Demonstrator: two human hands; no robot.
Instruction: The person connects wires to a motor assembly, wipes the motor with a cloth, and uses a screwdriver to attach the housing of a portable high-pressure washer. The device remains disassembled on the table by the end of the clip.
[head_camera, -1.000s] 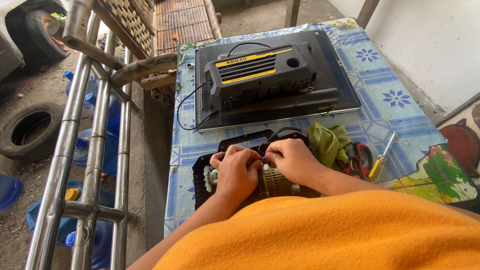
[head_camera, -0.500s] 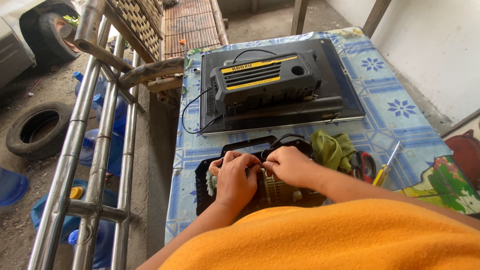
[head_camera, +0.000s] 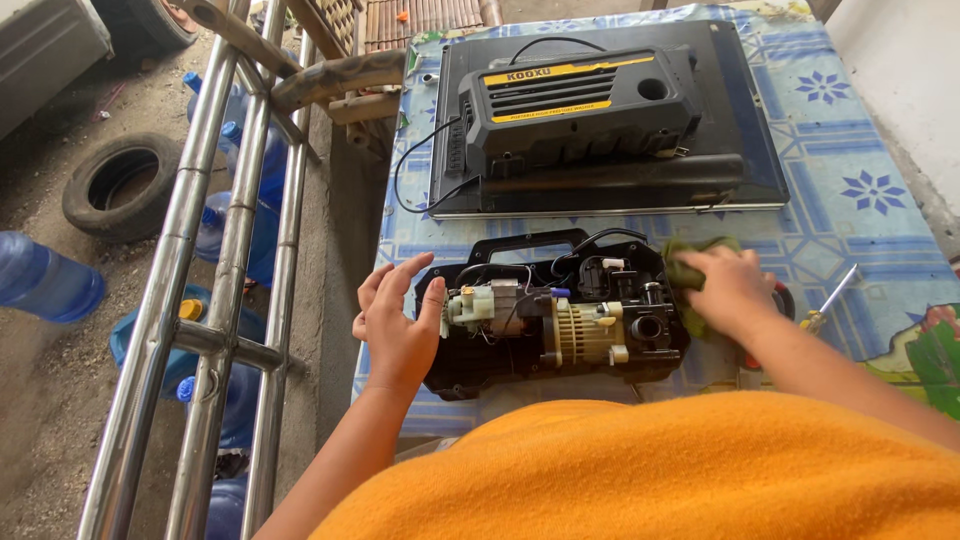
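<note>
both of my hands have come off the middle of the opened black plastic machine half-shell (head_camera: 560, 320), where they were pressed together over the motor half a second ago. going from the left: beyond the bench edge stand shiny steel railings (head_camera: 240, 250) with blue water bottles (head_camera: 45, 280) and an old tyre (head_camera: 125, 185) on the ground past them. my left hand (head_camera: 398, 320) now hovers just beside the shell's left end, its fingers (head_camera: 405, 275) spread wide and holding nothing. the shell lies flat on the blue-and-white patterned bench (head_camera: 850, 190) right in front of me, its cream-coloured ribbed motor block (head_camera: 580, 335) and small wires uncovered. behind it sits the black-and-yellow vented cover (head_camera: 575, 105) on a flat black panel (head_camera: 740, 170). my right hand (head_camera: 725, 290) has moved to the shell's right end, fingers closed on a crumpled green rag (head_camera: 690, 250). a yellow-handled screwdriver (head_camera: 830, 300) lies further right. with the motor left bare, i judge the fiddling inside has paused and wiping is in hand.
</note>
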